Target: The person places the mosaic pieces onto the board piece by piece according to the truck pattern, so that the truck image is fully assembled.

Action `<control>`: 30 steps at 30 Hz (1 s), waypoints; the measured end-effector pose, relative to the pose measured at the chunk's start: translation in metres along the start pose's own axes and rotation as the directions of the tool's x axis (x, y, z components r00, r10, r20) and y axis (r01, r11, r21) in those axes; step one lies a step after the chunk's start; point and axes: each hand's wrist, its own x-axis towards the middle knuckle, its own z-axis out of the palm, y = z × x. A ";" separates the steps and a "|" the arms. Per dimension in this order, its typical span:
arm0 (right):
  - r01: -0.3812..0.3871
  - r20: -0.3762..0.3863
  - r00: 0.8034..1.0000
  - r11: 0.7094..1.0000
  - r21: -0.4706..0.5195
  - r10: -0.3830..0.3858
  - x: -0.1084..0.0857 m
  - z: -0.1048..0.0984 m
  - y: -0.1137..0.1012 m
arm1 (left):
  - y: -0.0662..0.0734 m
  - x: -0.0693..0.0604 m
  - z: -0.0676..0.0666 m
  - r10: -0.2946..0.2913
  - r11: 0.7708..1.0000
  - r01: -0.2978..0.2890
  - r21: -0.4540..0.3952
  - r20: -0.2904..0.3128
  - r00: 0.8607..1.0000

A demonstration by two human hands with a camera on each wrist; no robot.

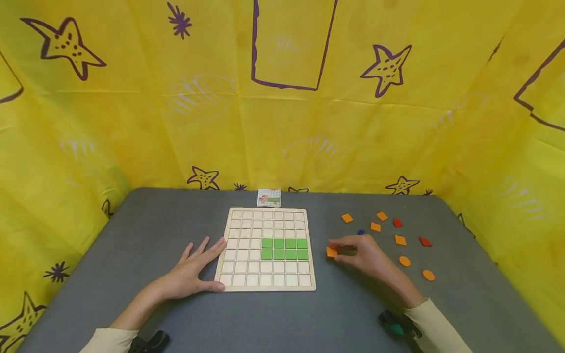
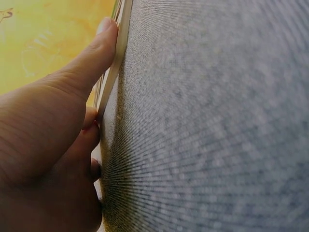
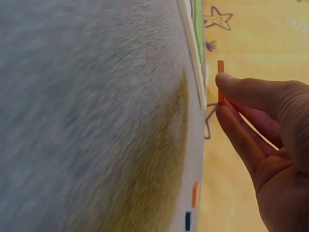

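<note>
we pinch orange tile [image 1: 331, 252] in right hand [image 1: 368, 257]; left hand [image 1: 187, 277] splayed, touching board [image 1: 265, 289]. likely placing step; next needs alignment over bare cell [image 1: 266, 267].

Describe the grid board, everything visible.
The board is pale and looks like wood: thin, roughly square, with a raised border and ridges dividing it into seven rows of seven recessed cells. It lies flat on the gray table. Eight green tiles fill the four rightmost cells of the fourth and fifth rows; the other cells are bare. The left hand touches its left edge, thumb at the near-left corner.
</note>
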 end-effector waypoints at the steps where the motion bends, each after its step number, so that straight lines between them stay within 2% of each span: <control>1: 0.006 -0.004 1.000 1.000 0.002 -0.006 0.002 0.001 0.000 | 0.000 0.000 0.000 0.001 1.000 -0.001 0.000 -0.001 1.000; 10: -0.002 -0.006 1.000 0.998 0.069 0.002 0.020 0.005 -0.005 | 0.004 0.000 -0.004 -0.025 1.000 0.026 -0.004 0.023 0.999; 16: -0.011 0.014 1.000 0.999 0.046 0.010 0.028 0.008 -0.009 | 0.004 0.002 -0.006 -0.035 0.999 0.034 0.013 0.041 0.999; 20: 0.009 0.029 1.000 0.999 0.032 -0.010 0.036 0.010 -0.013 | 0.005 0.004 -0.007 -0.047 0.999 0.045 0.031 0.061 0.997; 30: 0.078 0.043 0.996 0.993 0.085 -0.082 0.056 0.023 -0.026 | 0.008 0.006 -0.010 -0.049 0.998 0.046 0.048 0.070 0.996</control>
